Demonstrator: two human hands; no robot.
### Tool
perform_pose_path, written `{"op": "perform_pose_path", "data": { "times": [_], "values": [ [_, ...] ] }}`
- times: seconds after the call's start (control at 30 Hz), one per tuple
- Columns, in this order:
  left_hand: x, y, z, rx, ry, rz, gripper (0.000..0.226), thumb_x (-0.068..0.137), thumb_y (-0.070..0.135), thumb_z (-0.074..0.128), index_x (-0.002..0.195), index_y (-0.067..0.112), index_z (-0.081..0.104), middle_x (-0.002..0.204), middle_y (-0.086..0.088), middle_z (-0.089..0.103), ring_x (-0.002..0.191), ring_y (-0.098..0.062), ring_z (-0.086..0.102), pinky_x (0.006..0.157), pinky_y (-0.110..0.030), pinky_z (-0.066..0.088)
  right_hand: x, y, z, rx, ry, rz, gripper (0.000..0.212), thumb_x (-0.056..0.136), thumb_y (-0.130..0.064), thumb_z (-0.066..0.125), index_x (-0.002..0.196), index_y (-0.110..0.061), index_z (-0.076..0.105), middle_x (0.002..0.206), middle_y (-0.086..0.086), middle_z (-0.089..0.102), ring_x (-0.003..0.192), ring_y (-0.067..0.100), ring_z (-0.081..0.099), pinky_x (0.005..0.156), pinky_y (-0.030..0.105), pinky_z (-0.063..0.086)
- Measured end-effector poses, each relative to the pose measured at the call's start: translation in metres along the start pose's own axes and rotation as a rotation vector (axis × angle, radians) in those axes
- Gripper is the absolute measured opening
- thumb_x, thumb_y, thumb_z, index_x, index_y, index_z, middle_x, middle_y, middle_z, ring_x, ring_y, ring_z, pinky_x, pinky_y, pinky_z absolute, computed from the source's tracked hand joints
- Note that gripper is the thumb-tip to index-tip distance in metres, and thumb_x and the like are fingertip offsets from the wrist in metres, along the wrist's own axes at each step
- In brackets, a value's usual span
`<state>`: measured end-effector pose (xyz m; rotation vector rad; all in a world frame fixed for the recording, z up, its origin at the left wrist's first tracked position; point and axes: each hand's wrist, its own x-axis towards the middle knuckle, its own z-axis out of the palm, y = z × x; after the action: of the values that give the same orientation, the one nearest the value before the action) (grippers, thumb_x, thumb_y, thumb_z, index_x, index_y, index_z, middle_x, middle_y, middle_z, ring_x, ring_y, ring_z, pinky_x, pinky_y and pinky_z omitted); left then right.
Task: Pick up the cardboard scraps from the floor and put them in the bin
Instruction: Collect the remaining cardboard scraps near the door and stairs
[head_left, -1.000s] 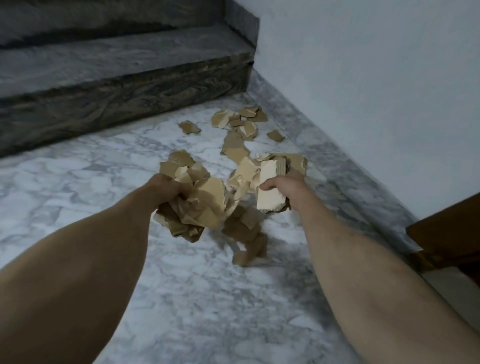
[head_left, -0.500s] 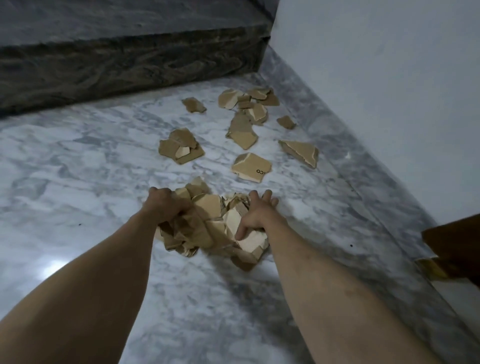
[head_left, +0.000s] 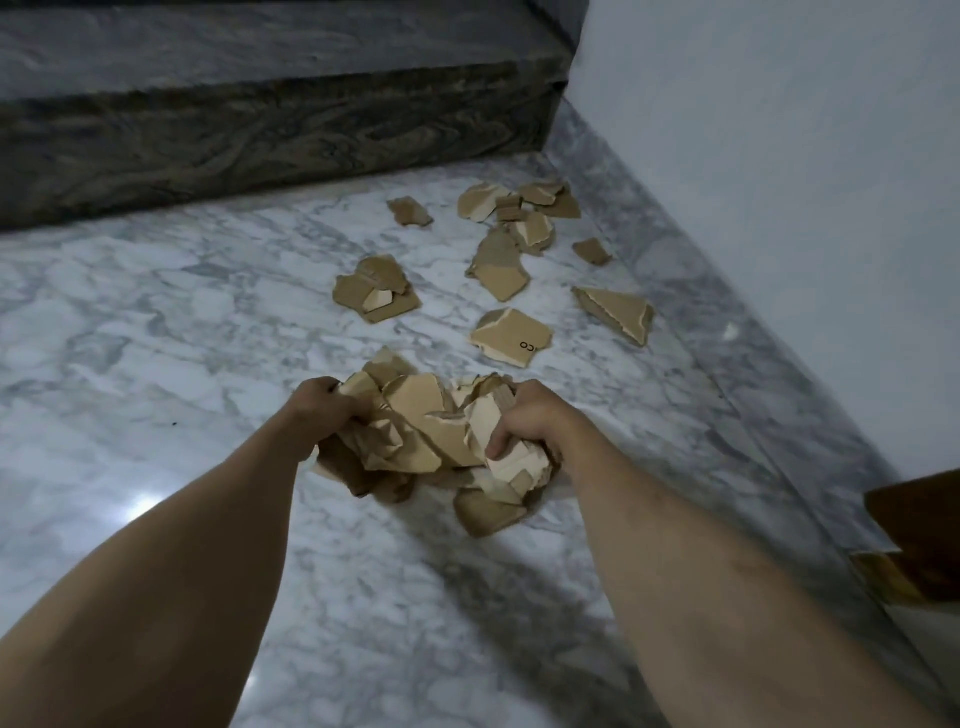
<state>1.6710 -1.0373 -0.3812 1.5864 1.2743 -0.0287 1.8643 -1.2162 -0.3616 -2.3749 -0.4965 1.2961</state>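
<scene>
A bundle of torn brown cardboard scraps (head_left: 415, 431) is pressed between both hands just above the marble floor. My left hand (head_left: 324, 408) grips its left side and my right hand (head_left: 530, 421) curls over its right side. One scrap (head_left: 488, 512) hangs or lies under the bundle. Several loose scraps lie farther off: a printed piece (head_left: 511, 338), a small stack (head_left: 376, 288), a triangular piece (head_left: 618, 312) and a cluster (head_left: 519, 213) near the corner. No bin is in view.
A dark marble step (head_left: 260, 135) runs across the back. A pale wall (head_left: 779, 182) with a grey skirting closes the right side. A brown wooden piece of furniture (head_left: 914, 540) juts in at the right edge.
The hands came down toward the floor with the bundle, and my right hand closed its fingers around the right side of it. The view tilted down slightly.
</scene>
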Motion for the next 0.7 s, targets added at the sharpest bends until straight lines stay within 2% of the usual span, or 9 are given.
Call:
{"op": "perform_pose_path", "data": {
  "times": [0.03,0.13,0.27,0.37,0.43,0.5,0.57,0.63,0.7],
  "values": [
    [0.000,0.003,0.001,-0.027,0.016,0.005,0.023,0.082,0.013,0.077,0.098,0.002,0.066,0.089,-0.015,0.065,0.073,-0.027,0.061,0.060,-0.031,0.049,0.001,0.003,-0.010,0.033,0.012,0.003,0.049,0.053,-0.001,0.091,0.088,-0.003,0.056,0.092,0.011,0.060,0.091,0.029,0.061,0.070,0.034,0.052],
    [0.000,0.009,0.001,-0.105,0.039,0.013,0.024,0.080,0.012,0.078,0.098,0.002,0.066,0.088,-0.015,0.065,0.075,-0.028,0.062,0.060,-0.031,0.050,0.007,0.007,-0.047,0.137,0.097,-0.009,0.069,0.056,0.000,0.089,0.115,0.000,0.055,0.114,0.014,0.061,0.107,0.034,0.060,0.077,0.036,0.055],
    [-0.005,0.012,0.008,-0.251,0.050,-0.005,0.030,0.075,0.005,0.078,0.102,0.001,0.067,0.086,-0.019,0.066,0.070,-0.031,0.062,0.060,-0.034,0.050,0.017,0.005,-0.098,0.291,0.172,-0.052,0.066,0.060,0.004,0.087,0.118,0.000,0.056,0.111,0.017,0.063,0.098,0.034,0.062,0.067,0.035,0.055],
    [-0.010,0.014,0.018,-0.283,0.093,0.011,0.030,0.078,0.006,0.078,0.105,0.005,0.067,0.084,-0.015,0.066,0.065,-0.027,0.061,0.050,-0.027,0.047,0.032,-0.007,-0.114,0.327,0.233,-0.080,0.072,0.057,-0.003,0.091,0.120,0.003,0.057,0.115,0.017,0.065,0.103,0.034,0.063,0.081,0.042,0.057],
    [-0.009,0.015,0.021,-0.307,0.126,0.032,0.030,0.080,0.009,0.077,0.108,0.006,0.066,0.085,-0.013,0.067,0.066,-0.026,0.062,0.047,-0.025,0.045,0.042,-0.020,-0.112,0.316,0.210,-0.094,0.075,0.057,-0.005,0.092,0.122,0.002,0.055,0.121,0.017,0.063,0.108,0.034,0.061,0.088,0.043,0.057],
    [-0.007,0.014,0.019,-0.330,0.163,0.032,0.034,0.078,0.013,0.079,0.109,0.006,0.065,0.088,-0.014,0.068,0.070,-0.028,0.064,0.052,-0.028,0.048,0.051,-0.031,-0.102,0.231,0.108,-0.100,0.091,0.058,-0.005,0.092,0.137,-0.002,0.045,0.136,0.016,0.054,0.120,0.035,0.055,0.092,0.045,0.055],
    [-0.005,0.009,0.020,-0.336,0.181,0.017,0.038,0.073,0.016,0.082,0.105,0.004,0.066,0.091,-0.017,0.069,0.074,-0.031,0.065,0.057,-0.031,0.049,0.058,-0.036,-0.088,0.123,0.025,-0.072,0.115,0.065,-0.006,0.090,0.154,-0.006,0.017,0.158,0.016,0.029,0.138,0.038,0.038,0.102,0.046,0.048],
    [-0.004,0.004,0.024,-0.331,0.184,-0.006,0.032,0.077,0.016,0.081,0.103,0.004,0.067,0.096,-0.021,0.070,0.078,-0.033,0.066,0.060,-0.033,0.051,0.066,-0.035,-0.074,0.072,0.003,-0.012,0.127,0.071,-0.006,0.087,0.156,-0.004,-0.008,0.164,0.016,0.009,0.147,0.038,0.023,0.107,0.045,0.039],
    [-0.003,0.000,0.027,-0.346,0.157,-0.034,0.034,0.077,0.017,0.081,0.106,0.005,0.066,0.100,-0.023,0.070,0.080,-0.034,0.067,0.061,-0.035,0.053,0.071,-0.033,-0.063,-0.019,0.052,0.026,0.129,0.071,-0.009,0.088,0.154,-0.003,-0.011,0.162,0.020,0.014,0.145,0.040,0.025,0.108,0.044,0.038]
  ]
}}
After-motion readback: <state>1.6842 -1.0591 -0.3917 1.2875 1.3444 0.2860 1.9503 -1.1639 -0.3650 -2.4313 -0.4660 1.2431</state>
